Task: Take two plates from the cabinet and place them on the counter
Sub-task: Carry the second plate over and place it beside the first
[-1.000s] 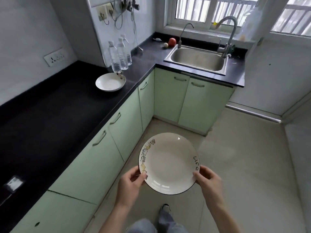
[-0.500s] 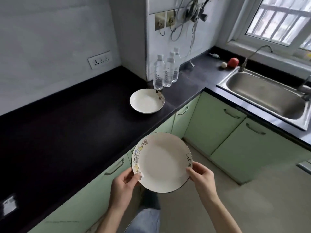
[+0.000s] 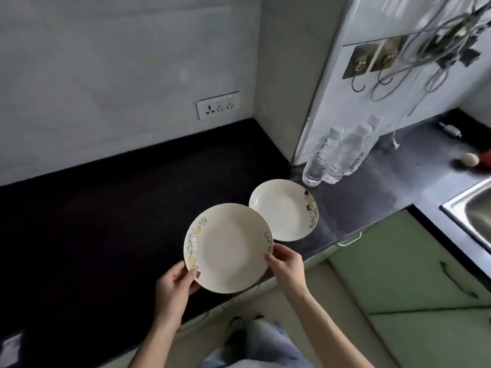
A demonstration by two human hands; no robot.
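Note:
I hold a white plate [image 3: 228, 248] with small cartoon drawings on its left rim and the word "Life" on its right rim. My left hand [image 3: 174, 286] grips its lower left edge and my right hand [image 3: 287, 264] grips its right edge. The plate hovers over the front part of the black counter [image 3: 106, 213]. A second white plate [image 3: 285, 209] of the same kind lies flat on the counter just behind and to the right, its near left edge hidden by the held plate.
Three water bottles [image 3: 337, 155] stand behind the resting plate beside a white pillar. A wall socket [image 3: 218, 104] sits above the counter. A steel sink [image 3: 473, 211] is at the right, with green cabinet doors [image 3: 414, 274] below. Cords hang from hooks [image 3: 372, 78].
I have stepped closer to the counter. The held plate moved from over the floor to above the counter's front edge, next to the resting plate.

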